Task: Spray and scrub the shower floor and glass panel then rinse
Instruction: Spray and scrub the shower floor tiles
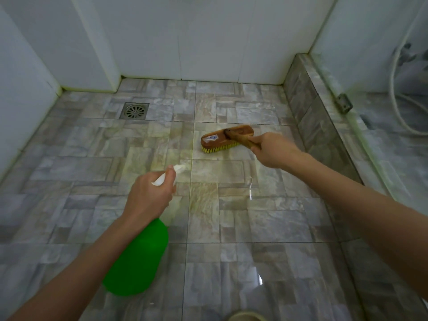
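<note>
My left hand [148, 195] grips the white trigger head of a green spray bottle [139, 258], its nozzle [179, 167] aimed down at the wet grey tiled shower floor [92, 172]. Farther right, my right hand [273, 149] holds the wooden handle of a scrub brush [222, 139]. The brush has a brown wooden back and yellow bristles, and the bristles sit on the tiles. The glass panel [382, 72] stands on the right, on top of the tiled kerb.
A square metal drain [134, 110] lies at the back left of the floor. White walls [208, 35] close the back and left. A low tiled kerb [324, 126] runs along the right. Behind the glass hangs a white hose [398, 93]. A round rim [246, 316] shows at the bottom edge.
</note>
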Tool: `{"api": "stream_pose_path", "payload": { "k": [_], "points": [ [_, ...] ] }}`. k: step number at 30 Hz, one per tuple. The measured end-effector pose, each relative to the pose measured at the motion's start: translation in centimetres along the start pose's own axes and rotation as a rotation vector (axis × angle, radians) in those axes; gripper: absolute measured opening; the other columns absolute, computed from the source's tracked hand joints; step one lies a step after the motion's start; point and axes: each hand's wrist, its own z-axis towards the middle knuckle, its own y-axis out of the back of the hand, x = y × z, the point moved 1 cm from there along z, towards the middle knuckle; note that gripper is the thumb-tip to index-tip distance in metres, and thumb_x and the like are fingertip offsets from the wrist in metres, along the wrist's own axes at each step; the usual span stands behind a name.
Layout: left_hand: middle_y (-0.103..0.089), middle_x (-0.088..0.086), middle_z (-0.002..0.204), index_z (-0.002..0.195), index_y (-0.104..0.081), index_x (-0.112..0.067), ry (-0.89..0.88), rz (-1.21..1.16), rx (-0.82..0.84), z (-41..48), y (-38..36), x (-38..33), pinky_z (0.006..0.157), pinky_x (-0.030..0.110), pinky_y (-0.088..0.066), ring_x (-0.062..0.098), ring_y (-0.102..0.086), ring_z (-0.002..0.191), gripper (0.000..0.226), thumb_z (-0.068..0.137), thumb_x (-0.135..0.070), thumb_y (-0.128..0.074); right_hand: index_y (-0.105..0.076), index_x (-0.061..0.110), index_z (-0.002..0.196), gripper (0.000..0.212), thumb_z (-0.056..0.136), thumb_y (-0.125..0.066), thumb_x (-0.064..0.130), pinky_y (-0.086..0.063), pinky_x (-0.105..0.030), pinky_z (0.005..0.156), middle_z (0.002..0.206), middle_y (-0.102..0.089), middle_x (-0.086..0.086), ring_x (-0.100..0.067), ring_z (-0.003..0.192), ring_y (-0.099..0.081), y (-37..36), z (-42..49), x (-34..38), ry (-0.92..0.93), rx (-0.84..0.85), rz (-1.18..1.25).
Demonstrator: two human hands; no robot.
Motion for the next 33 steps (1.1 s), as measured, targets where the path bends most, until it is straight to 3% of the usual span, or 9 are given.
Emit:
{"api": "stream_pose_path", "payload": {
  "k": [3, 7, 11, 15, 20, 25, 29, 31, 33],
  "points": [
    [-0.068, 0.0, 0.061, 0.071, -0.074, -0.014, -0.031, 0.025, -0.036, 0.2, 1.4, 0.8, 0.06, 0.034, -0.048, 0.016, -0.062, 0.057, 0.055, 0.103, -0.042, -0.039, -0.054, 0.025, 0.133, 0.038, 0.099, -0.04, 0.034, -0.04, -0.028, 0.063, 0.1, -0.062, -0.004, -0.02, 0.081, -0.057, 1.2, -1.7, 2.4, 0.081, 0.094, -0.059],
    [-0.062, 0.001, 0.051, 0.058, -0.064, -0.009, 0.092, 0.001, -0.114, 0.3, 3.0, 2.1, 0.062, 0.045, -0.055, 0.024, -0.063, 0.055, 0.057, 0.099, -0.043, -0.044, -0.059, 0.025, 0.123, 0.032, 0.098, -0.041, 0.03, -0.043, -0.03, 0.061, 0.088, -0.061, 0.0, -0.019, 0.075, -0.059, 1.9, -3.6, 5.6, 0.159, 0.195, -0.172],
    [-0.07, 0.0, 0.061, 0.066, -0.072, -0.014, 0.053, 0.078, -0.11, 0.4, 5.0, 2.7, 0.066, 0.035, -0.051, 0.016, -0.066, 0.064, 0.056, 0.098, -0.049, -0.043, -0.052, 0.023, 0.131, 0.035, 0.098, -0.04, 0.024, -0.043, -0.033, 0.065, 0.096, -0.059, -0.005, -0.024, 0.082, -0.059, 1.9, -0.8, 9.0, 0.218, 0.094, -0.24],
    [-0.062, -0.002, 0.049, 0.053, -0.063, -0.017, 0.164, 0.009, -0.159, 0.4, 6.4, 4.6, 0.063, 0.048, -0.055, 0.029, -0.064, 0.058, 0.056, 0.087, -0.057, -0.043, -0.044, 0.027, 0.14, 0.041, 0.101, -0.035, 0.015, -0.047, -0.035, 0.069, 0.107, -0.06, -0.013, -0.029, 0.088, -0.06, 1.4, 3.4, 11.0, 0.241, 0.011, -0.234],
    [-0.068, -0.003, 0.056, 0.064, -0.073, -0.015, 0.14, 0.051, -0.137, -0.1, 7.5, 5.1, 0.057, 0.028, -0.046, 0.006, -0.063, 0.053, 0.051, 0.099, -0.041, -0.047, -0.053, 0.013, 0.125, 0.03, 0.1, -0.038, 0.018, -0.047, -0.035, 0.068, 0.099, -0.059, -0.013, -0.029, 0.082, -0.059, 1.5, 6.1, 12.2, 0.177, -0.024, -0.19],
    [-0.068, 0.012, 0.061, 0.067, -0.07, -0.007, 0.218, -0.018, -0.16, -0.3, 7.5, 6.5, 0.059, 0.052, -0.054, 0.035, -0.065, 0.06, 0.064, 0.081, -0.063, -0.042, -0.052, 0.019, 0.129, 0.034, 0.098, -0.038, 0.017, -0.046, -0.035, 0.063, 0.089, -0.057, -0.009, -0.026, 0.074, -0.057, 0.9, 6.3, 11.9, 0.186, -0.037, -0.176],
    [-0.072, 0.001, 0.062, 0.065, -0.074, -0.014, 0.162, -0.012, -0.124, -0.5, 7.8, 6.1, 0.064, 0.035, -0.054, 0.015, -0.068, 0.059, 0.056, 0.093, -0.052, -0.044, -0.046, 0.024, 0.137, 0.04, 0.099, -0.036, 0.016, -0.051, -0.038, 0.073, 0.104, -0.061, -0.014, -0.032, 0.088, -0.06, 0.5, 5.3, 11.9, 0.181, -0.036, -0.157],
    [-0.072, 0.002, 0.061, 0.064, -0.073, -0.012, 0.183, 0.001, -0.112, -0.6, 7.4, 6.4, 0.069, 0.04, -0.057, 0.02, -0.069, 0.062, 0.056, 0.095, -0.05, -0.046, -0.043, 0.024, 0.14, 0.042, 0.1, -0.035, 0.015, -0.052, -0.038, 0.076, 0.109, -0.06, -0.016, -0.033, 0.093, -0.059, 0.5, 4.9, 12.0, 0.188, -0.038, -0.165],
    [-0.068, 0.008, 0.057, 0.059, -0.069, -0.008, 0.236, 0.004, -0.144, -0.6, 7.2, 6.5, 0.066, 0.05, -0.058, 0.03, -0.068, 0.059, 0.06, 0.087, -0.055, -0.047, -0.052, 0.015, 0.131, 0.036, 0.098, -0.037, 0.016, -0.048, -0.036, 0.068, 0.104, -0.06, -0.016, -0.03, 0.085, -0.056, 0.3, 5.1, 12.0, 0.156, -0.042, -0.154]
  ]
}}
